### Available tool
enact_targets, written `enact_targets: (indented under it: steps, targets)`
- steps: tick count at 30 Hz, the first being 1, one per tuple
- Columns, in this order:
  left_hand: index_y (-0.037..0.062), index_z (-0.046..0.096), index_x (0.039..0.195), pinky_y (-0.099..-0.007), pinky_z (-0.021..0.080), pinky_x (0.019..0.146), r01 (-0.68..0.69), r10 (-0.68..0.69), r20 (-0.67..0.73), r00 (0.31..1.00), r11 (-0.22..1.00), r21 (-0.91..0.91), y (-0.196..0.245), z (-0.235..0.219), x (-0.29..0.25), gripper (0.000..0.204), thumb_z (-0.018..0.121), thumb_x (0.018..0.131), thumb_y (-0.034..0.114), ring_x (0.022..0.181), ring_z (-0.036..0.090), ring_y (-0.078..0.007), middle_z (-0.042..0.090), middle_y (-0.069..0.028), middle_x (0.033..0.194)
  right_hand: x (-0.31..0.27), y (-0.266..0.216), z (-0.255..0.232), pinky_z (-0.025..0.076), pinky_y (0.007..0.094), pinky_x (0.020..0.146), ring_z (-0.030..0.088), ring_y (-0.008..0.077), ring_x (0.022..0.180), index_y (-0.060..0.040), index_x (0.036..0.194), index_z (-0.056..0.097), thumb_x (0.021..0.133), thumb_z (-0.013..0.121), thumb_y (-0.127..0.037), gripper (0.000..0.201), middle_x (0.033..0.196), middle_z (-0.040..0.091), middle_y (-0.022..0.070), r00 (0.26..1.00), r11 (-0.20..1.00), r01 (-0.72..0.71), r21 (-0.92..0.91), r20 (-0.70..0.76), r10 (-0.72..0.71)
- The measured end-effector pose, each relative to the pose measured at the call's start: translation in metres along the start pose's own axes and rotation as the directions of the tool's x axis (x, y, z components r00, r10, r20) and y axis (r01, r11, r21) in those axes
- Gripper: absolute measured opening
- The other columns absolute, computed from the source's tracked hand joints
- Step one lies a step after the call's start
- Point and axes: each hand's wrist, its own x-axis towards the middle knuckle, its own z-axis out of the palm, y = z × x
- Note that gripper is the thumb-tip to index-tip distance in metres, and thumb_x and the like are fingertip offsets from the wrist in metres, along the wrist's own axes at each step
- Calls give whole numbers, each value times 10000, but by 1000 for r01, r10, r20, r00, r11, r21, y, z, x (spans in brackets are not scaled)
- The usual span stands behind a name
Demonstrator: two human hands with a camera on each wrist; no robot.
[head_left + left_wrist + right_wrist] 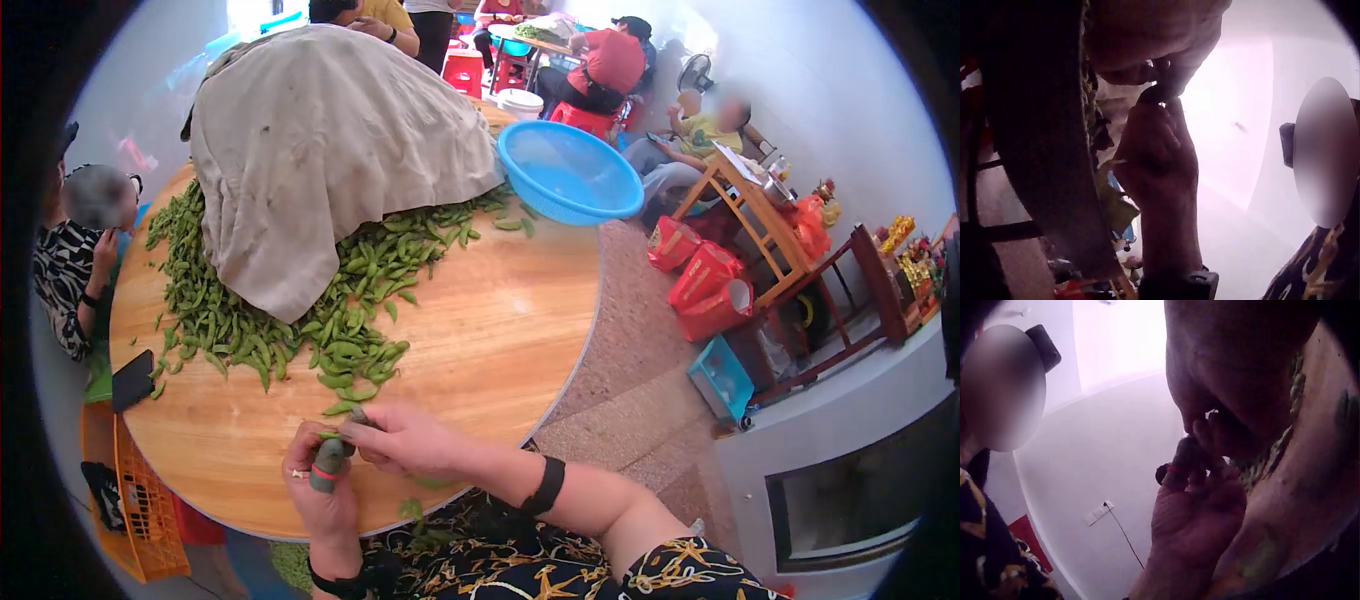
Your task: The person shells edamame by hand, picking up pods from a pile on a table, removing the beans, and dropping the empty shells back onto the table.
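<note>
In the head view, my left hand [328,505] is at the table's near edge, its thumb in a grey-green finger cover [330,462] with a red band. It pinches a green soybean pod [328,435]. My right hand [415,440] meets it from the right, fingers curled in at the same pod, one digit also in a grey cover. Both wrist views are dark; there the fingertips of the two hands come together and the pod is hidden. Just beyond the hands, loose soybean pods [345,370] trail from a large heap.
A grey cloth [330,130] covers most of the heap on the round wooden table [500,330]. A blue plastic basket [570,175] sits at the far right edge, a black phone [133,380] at the left. An orange crate [150,510] stands below. Other people sit around.
</note>
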Motion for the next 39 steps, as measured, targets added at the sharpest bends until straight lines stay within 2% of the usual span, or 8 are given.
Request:
enact_targets:
  steps: [5, 15, 18, 24, 29, 32, 37, 39]
  targets:
    - [31, 567, 824, -202, 401, 557, 89, -104, -183, 978, 992, -88, 2, 12, -2, 64, 588, 765, 39, 706, 515, -95, 538, -23, 799, 2, 14, -2, 278, 214, 382, 359, 55, 451, -81, 762, 476, 906, 449, -318, 279, 556, 386, -44, 1000, 992, -13, 125, -8, 14]
    - [44, 551, 837, -188, 391, 569, 99, -77, -163, 984, 986, 131, 0, 4, 0, 111, 572, 852, 153, 648, 484, -52, 524, 22, 722, -13, 12, -5, 319, 194, 458, 407, 59, 528, -86, 782, 462, 927, 376, -330, 296, 605, 432, -27, 983, 999, -49, -18, 177, 51]
    - [40, 547, 848, -191, 402, 585, 94, -64, -140, 988, 971, 219, 2, 5, 1, 111, 574, 848, 148, 660, 492, -54, 534, 18, 727, -16, 8, -1, 308, 180, 481, 387, 40, 542, -86, 791, 467, 941, 354, -288, 276, 629, 419, -44, 987, 984, -116, 137, 129, 98]
    - [29, 558, 830, -208, 415, 610, 5, -4, -5, 1000, 953, 303, 0, 4, 1, 144, 585, 834, 171, 683, 509, -73, 553, -1, 753, -10, 15, -5, 294, 167, 456, 385, 36, 532, -81, 844, 482, 932, 403, -230, 190, 671, 444, -30, 999, 997, 14, -81, 47, -10]
    - [15, 556, 799, -219, 411, 621, 190, -192, 109, 975, 981, 32, 4, -2, -2, 227, 576, 836, 237, 691, 504, -90, 532, -9, 737, -21, 10, -3, 269, 157, 420, 359, 34, 474, -96, 932, 502, 923, 434, -252, 170, 632, 446, -45, 962, 865, -253, 434, 204, 179]
    - [10, 538, 833, -217, 416, 644, 330, -320, 122, 940, 941, -76, 7, 3, -4, 292, 576, 833, 300, 720, 509, -94, 518, -7, 758, -19, 17, -4, 282, 162, 418, 375, 28, 475, -93, 884, 520, 909, 463, -220, 141, 629, 462, -45, 980, 926, -188, 327, 122, 156]
    - [23, 514, 928, -195, 415, 654, 108, -157, 70, 985, 882, 458, 6, 9, 1, 371, 622, 794, 351, 756, 511, -74, 508, 4, 835, -19, 25, -1, 321, 160, 435, 413, 20, 482, -71, 852, 557, 897, 483, -186, 143, 601, 470, -51, 963, 937, 148, -315, -171, -210]
    - [21, 524, 935, -183, 409, 649, 144, -165, 50, 985, 947, 288, 3, 10, 0, 326, 643, 782, 283, 761, 510, -64, 522, 5, 841, -19, 22, 0, 321, 162, 430, 413, 20, 481, -68, 846, 556, 897, 484, -185, 147, 600, 470, -49, 971, 977, 106, -184, -193, -142]
